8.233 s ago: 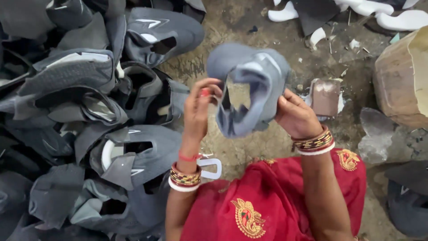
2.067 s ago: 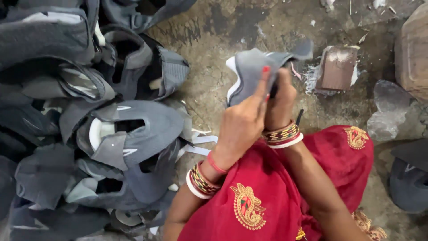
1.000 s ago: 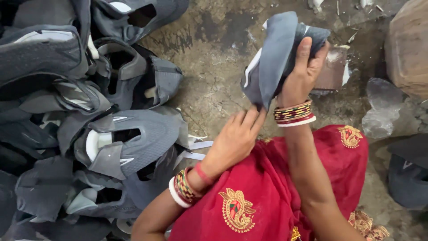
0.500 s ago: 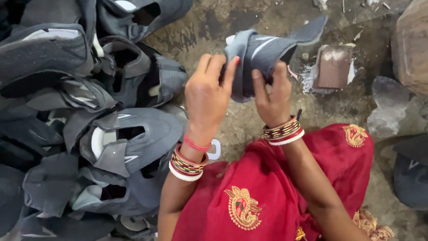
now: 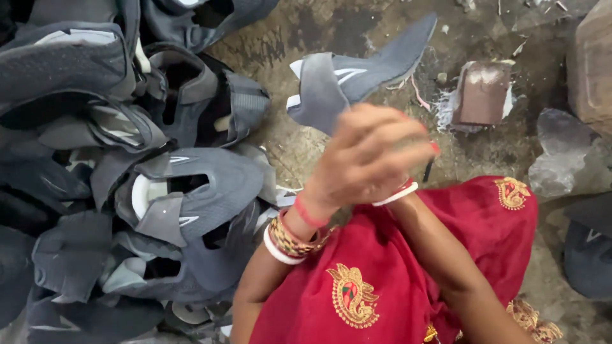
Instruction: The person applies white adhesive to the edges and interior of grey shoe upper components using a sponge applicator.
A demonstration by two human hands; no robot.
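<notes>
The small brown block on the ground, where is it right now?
In the head view the brown block lies upper right on the dirty floor, just right of the grey shoe upper and beyond the red garment.

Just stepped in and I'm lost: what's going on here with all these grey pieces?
A person in a red garment sits on a dirty floor, working on one grey shoe upper held up in front of them. The left hand is blurred and covers the right hand, so the exact grip is unclear. A big pile of similar grey shoe uppers lies to their left, and a small brown block sits on the floor nearby.
</notes>
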